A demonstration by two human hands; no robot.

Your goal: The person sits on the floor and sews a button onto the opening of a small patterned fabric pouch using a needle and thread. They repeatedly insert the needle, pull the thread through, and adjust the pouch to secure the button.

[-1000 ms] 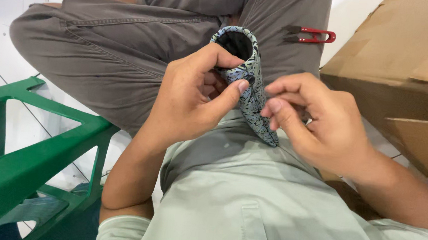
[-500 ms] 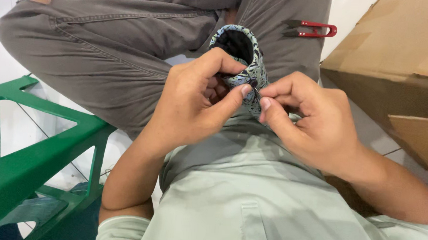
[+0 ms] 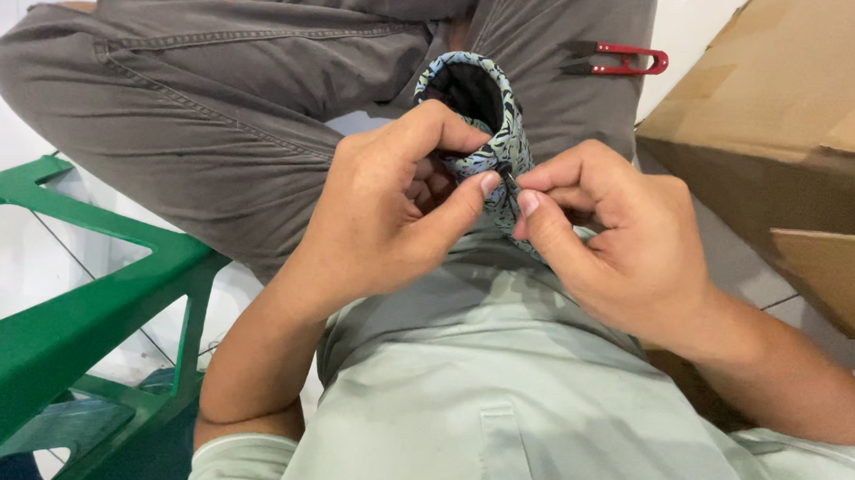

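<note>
You are seated cross-legged on the floor, and both your hands are working at the rim of a small patterned fabric pouch [image 3: 476, 113] held over your lap. Your left hand [image 3: 389, 217] cups the pouch from the side, thumb stretched across to pin the blue-and-cream cloth just below its dark open mouth. Your right hand [image 3: 619, 233] meets it there — thumb and forefinger pressed together on a thin dark cord end [image 3: 505, 175] that stands out from the edge of the pouch. Neither hand is spread; both are pinching, tips nearly touching each other.

By the look of it you are at the fine part of the job, handling that cord at the seam. The next move seems to call for a steady left hand holding the cloth taut while the right controls the cord with small motions; a slack grip would likely let it slip back into the fabric.

A pair of red-handled thread snips [image 3: 616, 59] rests on your grey trousers [image 3: 258, 88], near the pouch but apart from it. Beneath you is a white tiled floor [image 3: 5, 261]. A green plastic frame [image 3: 51, 314] — a stool or crate, you cannot tell which — stands on your left, and a brown cardboard box [image 3: 807, 126] lies on your right.
</note>
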